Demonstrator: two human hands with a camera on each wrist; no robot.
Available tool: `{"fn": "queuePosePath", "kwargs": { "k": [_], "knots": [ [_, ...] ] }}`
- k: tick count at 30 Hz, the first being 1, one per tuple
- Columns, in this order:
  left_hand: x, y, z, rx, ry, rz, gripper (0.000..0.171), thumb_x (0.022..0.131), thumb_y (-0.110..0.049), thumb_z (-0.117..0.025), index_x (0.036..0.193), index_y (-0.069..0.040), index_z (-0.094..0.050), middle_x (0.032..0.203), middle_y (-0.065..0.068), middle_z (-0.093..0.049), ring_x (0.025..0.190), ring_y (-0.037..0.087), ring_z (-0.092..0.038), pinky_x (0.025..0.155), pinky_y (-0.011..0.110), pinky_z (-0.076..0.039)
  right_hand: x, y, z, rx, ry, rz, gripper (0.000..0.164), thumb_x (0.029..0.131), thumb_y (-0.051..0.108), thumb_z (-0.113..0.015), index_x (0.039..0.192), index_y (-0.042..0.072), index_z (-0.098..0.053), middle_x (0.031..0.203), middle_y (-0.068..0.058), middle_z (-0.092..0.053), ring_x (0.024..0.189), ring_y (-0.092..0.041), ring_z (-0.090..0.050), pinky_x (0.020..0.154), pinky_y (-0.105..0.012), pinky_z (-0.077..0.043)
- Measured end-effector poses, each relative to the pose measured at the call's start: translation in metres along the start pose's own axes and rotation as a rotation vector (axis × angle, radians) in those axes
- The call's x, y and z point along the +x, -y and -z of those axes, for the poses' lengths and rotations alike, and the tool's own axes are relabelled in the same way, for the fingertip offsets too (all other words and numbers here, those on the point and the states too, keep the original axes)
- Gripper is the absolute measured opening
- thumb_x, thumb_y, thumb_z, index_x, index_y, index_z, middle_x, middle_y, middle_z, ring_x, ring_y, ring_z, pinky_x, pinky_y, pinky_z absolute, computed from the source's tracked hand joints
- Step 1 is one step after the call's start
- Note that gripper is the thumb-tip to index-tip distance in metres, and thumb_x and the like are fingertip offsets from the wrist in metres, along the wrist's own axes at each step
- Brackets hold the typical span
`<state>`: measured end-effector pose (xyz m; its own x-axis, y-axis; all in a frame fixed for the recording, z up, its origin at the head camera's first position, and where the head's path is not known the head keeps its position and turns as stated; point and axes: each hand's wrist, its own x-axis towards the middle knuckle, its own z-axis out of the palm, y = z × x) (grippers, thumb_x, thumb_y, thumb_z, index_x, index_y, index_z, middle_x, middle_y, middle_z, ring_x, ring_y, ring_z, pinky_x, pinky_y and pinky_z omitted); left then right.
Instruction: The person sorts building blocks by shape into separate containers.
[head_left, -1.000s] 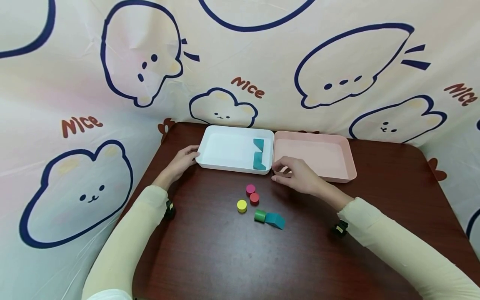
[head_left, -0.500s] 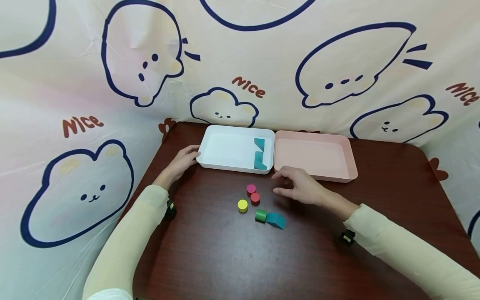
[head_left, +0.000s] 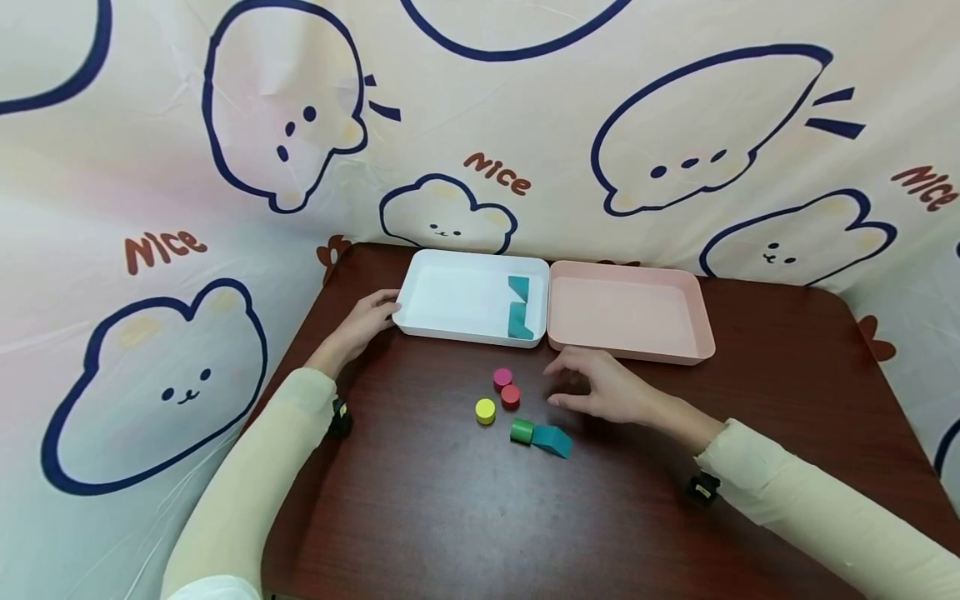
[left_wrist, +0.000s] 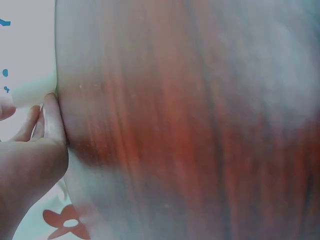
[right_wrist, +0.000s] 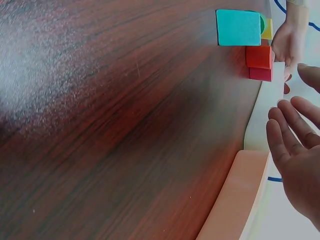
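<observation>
My left hand [head_left: 364,322] rests its fingers against the left end of a white tray [head_left: 450,337]; in the left wrist view the fingertips [left_wrist: 50,100] meet the tray's corner. Over the table in front of the pink tray [head_left: 628,350], my right hand [head_left: 606,387] is empty, thumb and fingers apart. To its left lie a magenta cylinder block [head_left: 502,379], a red cylinder block [head_left: 511,397] and a yellow cylinder block [head_left: 485,411]. Nearer the person, a green cylinder block [head_left: 522,431] lies on its side against a teal wedge-like block [head_left: 552,441].
Two teal blocks, one farther back [head_left: 519,287] and one nearer [head_left: 519,321], lie at the right end inside the white tray. Both trays stand side by side at the back of the dark brown table [head_left: 420,500]. A cartoon-printed cloth [head_left: 555,108] hangs behind and beside it.
My right hand has moved back from the pink tray's front left corner toward the person, its thumb and fingers spreading slightly. The left hand, trays and blocks stay in place.
</observation>
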<state>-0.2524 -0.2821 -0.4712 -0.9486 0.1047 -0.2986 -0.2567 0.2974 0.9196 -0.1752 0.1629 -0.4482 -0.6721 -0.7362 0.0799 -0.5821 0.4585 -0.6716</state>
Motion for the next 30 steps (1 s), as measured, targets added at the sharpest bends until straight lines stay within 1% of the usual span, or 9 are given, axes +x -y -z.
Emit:
{"fn": "queuePosePath", "kwargs": {
  "k": [1,2,7,11,17,21,26,30],
  "knots": [
    [0.000,-0.001,0.000,0.000,0.000,0.004,0.056,0.114,-0.023,-0.046,0.165,-0.004,-0.032,0.165,0.019,-0.037,0.150,0.032,-0.041,0.124,0.047,-0.037,0.000,0.000,0.000,0.004,0.004,0.005,0.039,0.095,0.025,-0.084,0.127,0.007,-0.071,0.115,-0.004,-0.071,0.101,-0.021,-0.066,0.090,-0.039,-0.060],
    [0.003,0.002,0.000,-0.004,-0.002,0.002,0.056,0.114,-0.024,-0.047,0.165,-0.005,-0.032,0.165,0.017,-0.038,0.150,0.031,-0.042,0.123,0.047,-0.037,-0.001,0.000,-0.001,0.006,0.008,0.009,0.039,0.095,0.025,-0.083,0.127,0.007,-0.071,0.115,-0.004,-0.071,0.101,-0.021,-0.066,0.090,-0.039,-0.060],
    [0.004,-0.002,-0.001,-0.022,0.011,0.027,0.056,0.114,-0.022,-0.046,0.166,-0.006,-0.031,0.165,0.017,-0.038,0.150,0.031,-0.042,0.123,0.046,-0.038,-0.003,0.002,-0.003,0.037,0.031,0.007,0.039,0.096,0.027,-0.082,0.127,0.006,-0.071,0.115,-0.004,-0.071,0.101,-0.021,-0.068,0.091,-0.038,-0.061],
    [0.004,-0.005,0.000,0.001,0.008,0.038,0.056,0.114,-0.019,-0.046,0.166,-0.004,-0.030,0.165,0.019,-0.037,0.149,0.033,-0.042,0.122,0.048,-0.038,-0.006,0.002,-0.005,0.071,0.047,0.008,0.040,0.096,0.028,-0.082,0.126,0.006,-0.070,0.117,-0.006,-0.072,0.103,-0.023,-0.069,0.092,-0.039,-0.062],
    [0.003,-0.011,0.000,0.033,-0.009,0.005,0.053,0.115,-0.019,-0.045,0.164,-0.003,-0.033,0.162,0.021,-0.041,0.144,0.034,-0.047,0.119,0.051,-0.042,-0.012,-0.002,-0.013,0.049,0.073,0.008,0.042,0.096,0.039,-0.081,0.125,0.010,-0.071,0.117,0.002,-0.071,0.102,-0.017,-0.067,0.091,-0.036,-0.060],
    [0.002,-0.014,-0.001,0.051,-0.023,0.001,0.052,0.114,-0.016,-0.044,0.163,-0.003,-0.034,0.160,0.022,-0.042,0.140,0.036,-0.050,0.116,0.052,-0.046,-0.016,-0.004,-0.019,0.038,0.098,-0.002,0.046,0.094,0.046,-0.081,0.125,0.012,-0.072,0.116,0.005,-0.069,0.101,-0.014,-0.065,0.091,-0.034,-0.060],
    [0.002,-0.017,-0.004,0.059,-0.040,0.028,0.052,0.114,-0.013,-0.043,0.164,-0.002,-0.033,0.159,0.023,-0.042,0.139,0.037,-0.051,0.115,0.051,-0.048,-0.020,-0.003,-0.023,0.050,0.110,-0.010,0.044,0.094,0.046,-0.081,0.123,0.014,-0.071,0.113,0.005,-0.068,0.098,-0.015,-0.063,0.089,-0.035,-0.060],
    [0.003,-0.017,-0.005,0.043,-0.051,0.049,0.051,0.114,-0.013,-0.043,0.164,-0.003,-0.034,0.159,0.023,-0.043,0.140,0.036,-0.051,0.116,0.051,-0.046,-0.024,-0.001,-0.025,0.068,0.117,-0.008,0.042,0.094,0.044,-0.081,0.121,0.014,-0.071,0.111,0.004,-0.068,0.096,-0.015,-0.063,0.086,-0.033,-0.059]
  ]
}}
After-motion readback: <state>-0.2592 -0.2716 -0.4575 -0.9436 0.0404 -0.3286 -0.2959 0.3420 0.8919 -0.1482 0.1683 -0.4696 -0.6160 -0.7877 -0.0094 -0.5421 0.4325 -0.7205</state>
